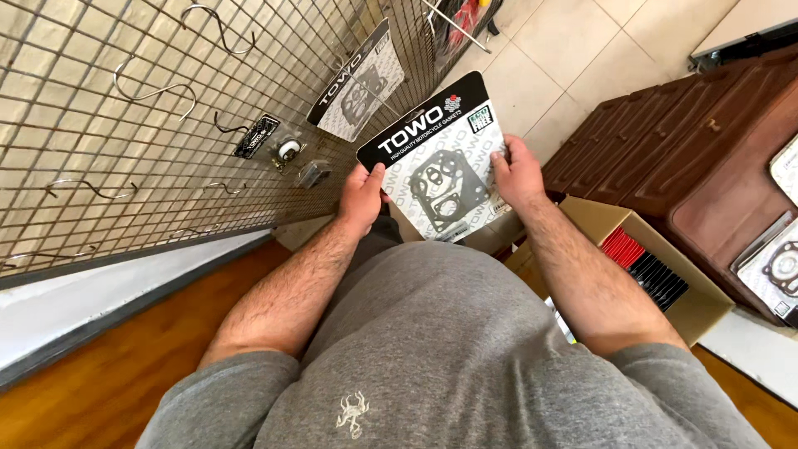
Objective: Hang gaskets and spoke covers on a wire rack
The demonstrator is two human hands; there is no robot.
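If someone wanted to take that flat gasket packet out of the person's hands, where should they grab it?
Probably by the black top strip of the gasket packet, coming from the far side. That edge is free, while the left hand and right hand pinch the two side edges lower down. The packet is a thin, flat card tilted up toward the camera, so a thumb-and-fingers pinch across its thickness suits it.

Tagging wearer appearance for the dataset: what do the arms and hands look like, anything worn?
Both hands, left and right, are bare: no gloves, rings or watch visible. Forearms are bare and hairy. Grey sleeves end near the elbows, part of a grey top with a small pale emblem.
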